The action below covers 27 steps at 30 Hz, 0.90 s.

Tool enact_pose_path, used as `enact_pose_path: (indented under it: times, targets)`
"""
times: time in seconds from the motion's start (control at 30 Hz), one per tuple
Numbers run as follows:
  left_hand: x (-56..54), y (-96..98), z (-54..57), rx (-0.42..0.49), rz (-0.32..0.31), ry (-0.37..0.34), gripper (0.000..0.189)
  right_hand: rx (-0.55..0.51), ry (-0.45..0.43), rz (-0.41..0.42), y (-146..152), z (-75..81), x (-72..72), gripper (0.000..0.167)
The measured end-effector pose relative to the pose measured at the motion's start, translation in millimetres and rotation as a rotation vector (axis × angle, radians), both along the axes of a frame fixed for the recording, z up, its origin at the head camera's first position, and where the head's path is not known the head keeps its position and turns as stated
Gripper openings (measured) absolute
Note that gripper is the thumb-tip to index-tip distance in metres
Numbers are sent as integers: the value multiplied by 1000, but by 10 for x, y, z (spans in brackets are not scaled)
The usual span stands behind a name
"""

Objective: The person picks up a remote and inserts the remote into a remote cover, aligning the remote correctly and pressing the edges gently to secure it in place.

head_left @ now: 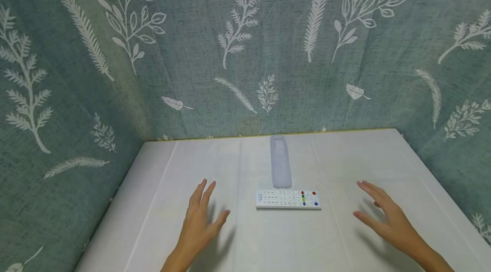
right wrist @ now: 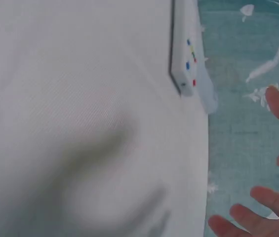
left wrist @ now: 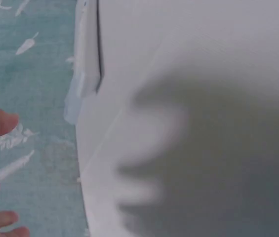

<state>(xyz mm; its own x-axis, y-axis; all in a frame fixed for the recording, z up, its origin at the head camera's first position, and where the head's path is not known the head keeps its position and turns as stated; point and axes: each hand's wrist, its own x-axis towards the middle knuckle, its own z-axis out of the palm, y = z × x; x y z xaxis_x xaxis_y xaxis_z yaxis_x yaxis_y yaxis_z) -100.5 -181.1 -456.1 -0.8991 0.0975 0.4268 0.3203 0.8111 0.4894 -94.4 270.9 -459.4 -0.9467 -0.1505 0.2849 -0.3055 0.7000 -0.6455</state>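
Lying crosswise on the white counter (head_left: 192, 169), the white remote control (head_left: 287, 199) is showing its buttons face up, midway between the two hands. Just beyond it, the translucent cover (head_left: 281, 165) is stretching lengthwise toward the patterned cloth (head_left: 192, 50); whether the two are touching, I cannot tell. The left grip (head_left: 197, 223) is hovering with thumb and fingers spread, holding nothing; the right grip (head_left: 387, 223) is hovering on the other side, its thumb apart from its fingers, also holding nothing.

Judging by looks, the remote is promising to be light, stiff and a little slick, its long side edges offering the surest hold, clear of the buttons. The cover is looking lighter, soft and bendy, perhaps clingy, its long sides inviting a gentle pinch.

Counting up, one remote, one cover and two hands are showing.
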Motion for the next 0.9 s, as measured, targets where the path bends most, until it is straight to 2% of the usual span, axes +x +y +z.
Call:
enact_pose_path:
  times: [0.2,0.37,0.53,0.77,0.83,0.9]
  targets:
    - [-70,88,0,132,-65,-85,76,-90,-38,40,-113,67,-91,66]
    - [-144,157,-52,207,-142,-55,73,-174,-46,85,-197,72,-177,61]
    - [-226,227,-109,293,-203,-28,70,-209,-73,98,-263,-5,-251,62]
    - [-303,318,-149,383,-247,-94,69,-279,-119,109,-347,-113,-310,62]
    - [-309,356,-128,407,-255,-113,69,-301,-124,115,-367,-131,-324,62]
    - [-288,406,-35,431,-270,-130,67,-321,-127,116,-381,-153,-344,62]
